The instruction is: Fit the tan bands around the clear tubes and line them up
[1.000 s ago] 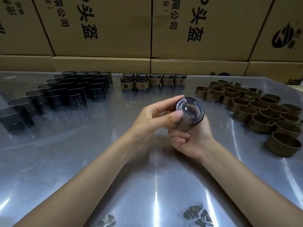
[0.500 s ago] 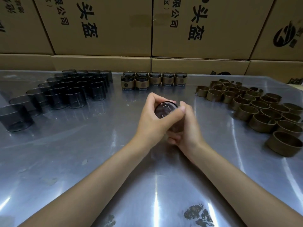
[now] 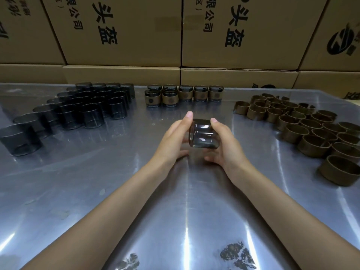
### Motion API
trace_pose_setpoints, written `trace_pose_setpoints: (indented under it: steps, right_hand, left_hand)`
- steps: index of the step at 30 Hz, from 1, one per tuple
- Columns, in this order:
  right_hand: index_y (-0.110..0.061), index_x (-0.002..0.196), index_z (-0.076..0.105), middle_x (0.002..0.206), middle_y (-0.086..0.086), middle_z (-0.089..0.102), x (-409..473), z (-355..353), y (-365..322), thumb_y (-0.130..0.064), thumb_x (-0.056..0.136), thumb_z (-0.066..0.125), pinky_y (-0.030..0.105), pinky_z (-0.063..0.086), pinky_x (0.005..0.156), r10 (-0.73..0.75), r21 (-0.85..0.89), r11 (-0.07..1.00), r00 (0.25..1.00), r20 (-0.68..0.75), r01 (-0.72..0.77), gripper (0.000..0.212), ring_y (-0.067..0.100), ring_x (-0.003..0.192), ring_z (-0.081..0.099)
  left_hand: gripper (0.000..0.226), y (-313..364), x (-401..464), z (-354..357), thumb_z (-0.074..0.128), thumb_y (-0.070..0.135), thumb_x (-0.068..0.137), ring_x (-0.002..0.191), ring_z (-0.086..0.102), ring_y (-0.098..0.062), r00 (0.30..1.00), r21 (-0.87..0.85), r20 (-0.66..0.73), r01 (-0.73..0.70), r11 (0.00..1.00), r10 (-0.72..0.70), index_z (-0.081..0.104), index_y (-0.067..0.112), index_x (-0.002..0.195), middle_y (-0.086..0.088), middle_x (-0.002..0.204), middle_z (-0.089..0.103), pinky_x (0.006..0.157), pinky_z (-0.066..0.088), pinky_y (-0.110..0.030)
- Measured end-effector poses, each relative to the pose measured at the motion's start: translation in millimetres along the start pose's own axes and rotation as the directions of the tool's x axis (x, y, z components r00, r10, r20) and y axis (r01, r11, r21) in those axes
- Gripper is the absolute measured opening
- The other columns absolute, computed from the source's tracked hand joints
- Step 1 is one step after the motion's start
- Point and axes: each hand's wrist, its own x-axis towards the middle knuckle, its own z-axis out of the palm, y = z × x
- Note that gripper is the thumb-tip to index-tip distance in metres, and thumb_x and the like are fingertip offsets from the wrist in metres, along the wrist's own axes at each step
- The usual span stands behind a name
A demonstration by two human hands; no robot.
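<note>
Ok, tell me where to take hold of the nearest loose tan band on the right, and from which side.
Take the nearest tan band by its upper rim, coming from above: it stands upright with its open end up, so a thumb probably fits inside and fingers outside the thin wall. Pinch the near-left part of the rim; other bands crowd its far side. Both hands are currently busy, holding the tube.

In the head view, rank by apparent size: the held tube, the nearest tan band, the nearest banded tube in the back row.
1. Nearest tan band ring, though closeness inflates it.
2. Clear smoky tube held between both hands.
3. Banded tube, farthest away; true size unsure.
</note>
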Motion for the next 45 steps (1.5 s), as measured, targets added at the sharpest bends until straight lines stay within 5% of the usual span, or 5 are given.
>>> trace_pose_setpoints:
  steps: [11,19,23,35,45]
  right_hand:
    - [-0.027,0.124,0.057,0.125,0.004,0.057,9,-15,2,0.002,0.09,0.056,0.035,0.058,0.077,-0.114,0.166,0.983,0.962,0.249,0.074,0.045,0.022,0.103,0.068]
    - [-0.027,0.119,0.058,0.12,-0.003,0.063,13,-20,0,-0.066,0.072,0.063,0.031,0.056,0.069,0.046,-0.048,0.998,0.99,0.136,-0.04,0.061,0.018,0.1,0.069]
    - [-0.023,0.117,0.062,0.115,0.0,0.067,14,-21,-1,-0.057,0.074,0.068,0.022,0.052,0.056,0.058,-0.04,0.998,0.984,0.168,-0.052,0.055,0.013,0.077,0.071]
    - [-0.031,0.122,0.061,0.135,0.002,0.053,13,-24,5,-0.009,0.071,0.075,0.027,0.055,0.079,-0.16,0.058,0.987,0.95,0.269,0.15,0.057,0.014,0.112,0.064]
    - [-0.027,0.12,0.064,0.113,0.0,0.072,14,-25,-6,-0.075,0.082,0.036,0.039,0.054,0.08,0.171,-0.029,0.985,0.95,0.262,-0.169,0.068,0.022,0.101,0.07]
  left_hand:
    - [0.054,-4,5,-17,0.063,0.059,0.078,0.087,0.073,-0.018,0.994,-0.002,0.07,0.087,0.996,-0.087,0.063,0.025,0.12,0.001,0.112,0.071,0.073,0.055,-0.024]
    - [0.052,-10,10,-27,0.076,0.012,0.074,0.111,0.065,-0.019,0.966,-0.125,0.222,-0.103,0.987,0.129,0.061,0.032,0.12,0.0,0.125,0.064,0.084,0.055,-0.037]
    - [0.063,-10,11,-28,0.071,0.006,0.072,0.113,0.063,-0.02,0.947,-0.154,0.272,-0.133,0.979,0.171,0.057,0.031,0.128,-0.005,0.136,0.056,0.086,0.055,-0.037]
    - [0.058,-6,14,-32,0.07,0.075,0.055,0.073,0.073,-0.016,0.995,0.078,0.073,0.066,0.995,-0.072,0.075,0.032,0.093,-0.004,0.107,0.071,0.063,0.055,-0.022]
    - [0.066,-14,12,-32,0.075,0.011,0.075,0.118,0.061,-0.019,0.924,-0.045,0.355,-0.132,0.99,0.14,0.055,0.039,0.131,-0.001,0.132,0.06,0.092,0.053,-0.032]
